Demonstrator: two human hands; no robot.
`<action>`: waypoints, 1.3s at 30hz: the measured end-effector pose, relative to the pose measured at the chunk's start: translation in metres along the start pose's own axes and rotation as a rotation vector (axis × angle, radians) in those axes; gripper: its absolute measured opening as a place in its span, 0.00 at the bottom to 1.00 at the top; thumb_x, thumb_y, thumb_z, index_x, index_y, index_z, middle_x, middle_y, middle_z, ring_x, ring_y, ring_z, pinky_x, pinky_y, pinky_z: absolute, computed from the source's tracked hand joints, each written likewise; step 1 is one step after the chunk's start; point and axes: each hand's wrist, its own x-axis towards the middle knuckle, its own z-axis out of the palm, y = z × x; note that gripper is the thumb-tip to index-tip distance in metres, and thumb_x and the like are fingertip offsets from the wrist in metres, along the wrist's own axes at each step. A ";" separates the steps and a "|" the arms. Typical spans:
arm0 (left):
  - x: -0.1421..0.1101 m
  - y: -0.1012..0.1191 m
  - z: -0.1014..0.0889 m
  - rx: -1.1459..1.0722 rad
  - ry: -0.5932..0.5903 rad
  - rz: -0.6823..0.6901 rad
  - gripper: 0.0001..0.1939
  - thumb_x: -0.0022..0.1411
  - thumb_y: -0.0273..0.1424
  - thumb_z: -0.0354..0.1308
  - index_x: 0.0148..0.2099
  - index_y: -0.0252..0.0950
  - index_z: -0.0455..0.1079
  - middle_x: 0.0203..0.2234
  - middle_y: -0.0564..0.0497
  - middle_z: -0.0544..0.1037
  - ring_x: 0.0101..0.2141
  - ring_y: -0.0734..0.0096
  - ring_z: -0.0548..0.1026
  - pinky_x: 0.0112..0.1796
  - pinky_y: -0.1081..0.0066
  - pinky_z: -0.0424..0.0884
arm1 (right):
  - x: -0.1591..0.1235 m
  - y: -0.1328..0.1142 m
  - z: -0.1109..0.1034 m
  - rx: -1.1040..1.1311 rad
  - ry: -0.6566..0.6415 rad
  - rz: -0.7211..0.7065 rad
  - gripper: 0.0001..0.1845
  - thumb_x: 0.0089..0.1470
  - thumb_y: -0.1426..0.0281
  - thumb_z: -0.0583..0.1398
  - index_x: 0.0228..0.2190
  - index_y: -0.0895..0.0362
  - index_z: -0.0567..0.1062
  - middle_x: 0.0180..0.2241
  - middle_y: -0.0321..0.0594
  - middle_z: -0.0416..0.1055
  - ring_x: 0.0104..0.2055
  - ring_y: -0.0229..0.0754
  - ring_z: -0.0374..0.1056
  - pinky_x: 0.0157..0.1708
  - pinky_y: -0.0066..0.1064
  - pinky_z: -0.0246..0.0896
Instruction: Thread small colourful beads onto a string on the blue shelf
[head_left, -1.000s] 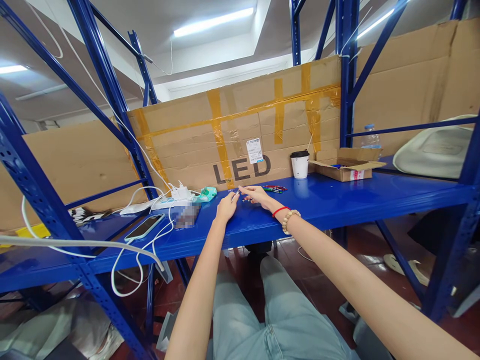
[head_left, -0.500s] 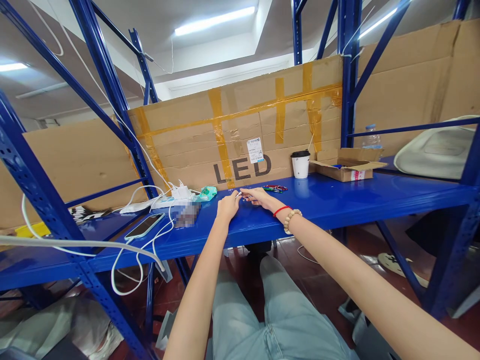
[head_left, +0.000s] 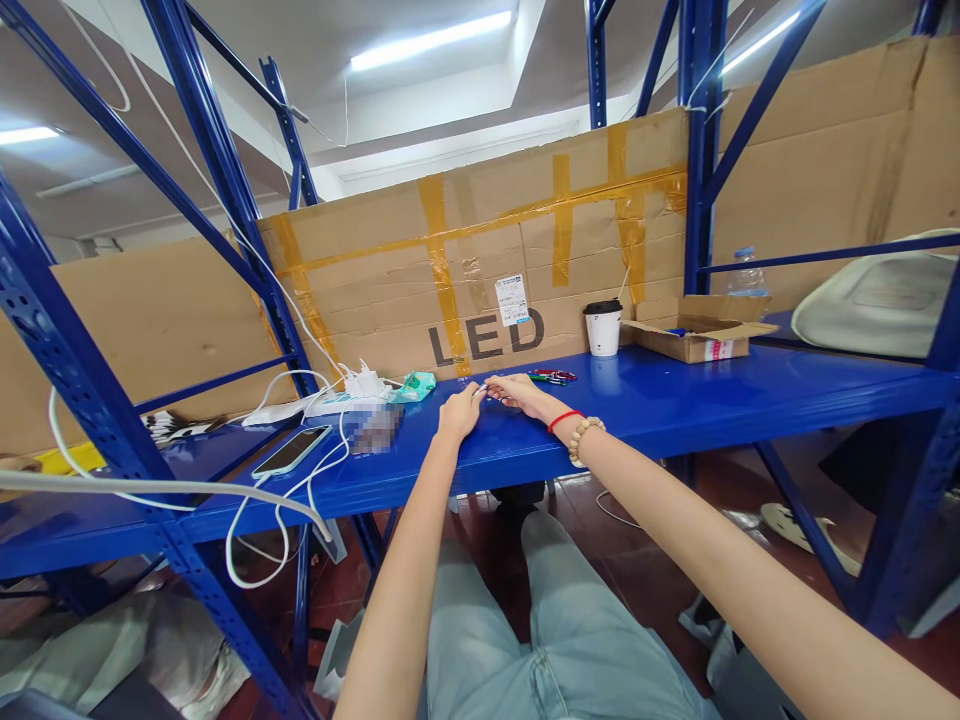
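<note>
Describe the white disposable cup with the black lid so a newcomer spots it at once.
Start at the tall brown cardboard panel printed LED, behind the blue metal tabletop. Follow it right, stopping just before the low, open brown cardboard box. The white disposable cup stands upright there, its black lid setting it apart from the brown box.

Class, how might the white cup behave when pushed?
The white cup would probably tip if pushed near its black lid, as it narrows downward. Pushed low, it may slide, as the blue tabletop looks glossy. Its weight is uncertain: the lid hides any contents.
</note>
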 end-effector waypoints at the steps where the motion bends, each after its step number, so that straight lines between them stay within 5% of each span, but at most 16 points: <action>1: 0.001 -0.001 0.001 -0.037 -0.003 -0.004 0.18 0.65 0.42 0.36 0.47 0.44 0.64 0.42 0.47 0.75 0.45 0.58 0.71 0.41 0.63 0.65 | 0.000 0.000 0.000 0.000 0.010 -0.014 0.08 0.45 0.68 0.62 0.21 0.61 0.74 0.25 0.41 0.74 0.24 0.31 0.66 0.21 0.19 0.57; 8: 0.003 -0.004 0.003 -0.066 -0.106 -0.016 0.20 0.64 0.44 0.36 0.44 0.44 0.66 0.45 0.49 0.74 0.48 0.56 0.69 0.43 0.61 0.65 | -0.005 -0.009 0.001 0.137 0.012 -0.074 0.07 0.48 0.69 0.61 0.28 0.61 0.76 0.31 0.42 0.75 0.28 0.31 0.68 0.17 0.16 0.55; 15: 0.003 -0.005 0.005 -0.025 -0.117 0.003 0.11 0.64 0.37 0.43 0.45 0.40 0.61 0.43 0.47 0.74 0.44 0.60 0.71 0.41 0.65 0.65 | -0.003 -0.006 -0.002 0.047 0.225 -0.030 0.05 0.49 0.72 0.61 0.27 0.63 0.75 0.35 0.45 0.75 0.21 0.27 0.64 0.16 0.17 0.59; 22: 0.003 -0.006 0.005 0.077 -0.037 0.064 0.09 0.64 0.28 0.44 0.44 0.37 0.62 0.46 0.45 0.71 0.49 0.63 0.67 0.47 0.65 0.62 | 0.003 -0.002 -0.004 -0.045 0.252 -0.028 0.06 0.47 0.72 0.62 0.28 0.63 0.76 0.34 0.43 0.75 0.18 0.27 0.63 0.14 0.18 0.57; 30: 0.000 -0.004 0.000 0.179 0.009 -0.050 0.13 0.63 0.26 0.42 0.48 0.37 0.63 0.46 0.44 0.70 0.49 0.62 0.67 0.48 0.63 0.60 | -0.004 0.000 -0.008 -0.813 0.265 -0.158 0.09 0.44 0.66 0.61 0.29 0.52 0.80 0.26 0.34 0.76 0.31 0.37 0.71 0.31 0.23 0.61; 39: -0.002 -0.003 -0.002 0.202 -0.002 -0.108 0.16 0.61 0.25 0.43 0.48 0.39 0.66 0.45 0.44 0.70 0.47 0.62 0.69 0.47 0.62 0.60 | -0.011 -0.005 -0.006 -0.966 0.225 -0.158 0.09 0.45 0.65 0.61 0.31 0.50 0.80 0.33 0.34 0.77 0.39 0.39 0.71 0.32 0.24 0.60</action>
